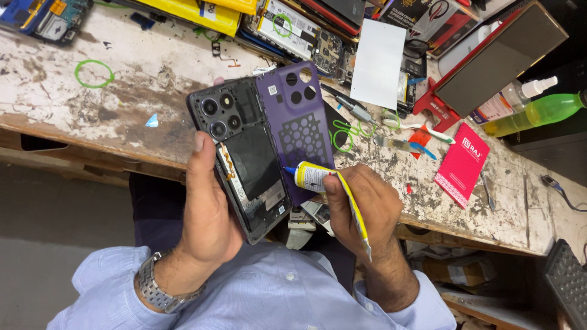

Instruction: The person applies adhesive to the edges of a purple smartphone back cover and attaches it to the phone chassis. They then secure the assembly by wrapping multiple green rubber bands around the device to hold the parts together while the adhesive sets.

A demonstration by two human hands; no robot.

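The left hand (205, 201) grips an opened phone (241, 156) beside its purple back cover (299, 131); the right hand (361, 208) pinches a yellow glue tube (327, 183) above the worktop (92, 104).

A green bottle (537, 112) lies beside a pink card (462, 164).

A single head-worn camera looks steeply down from close above, over the person's chest and forearms, facing the near edge of the worn table (122, 98) ahead.
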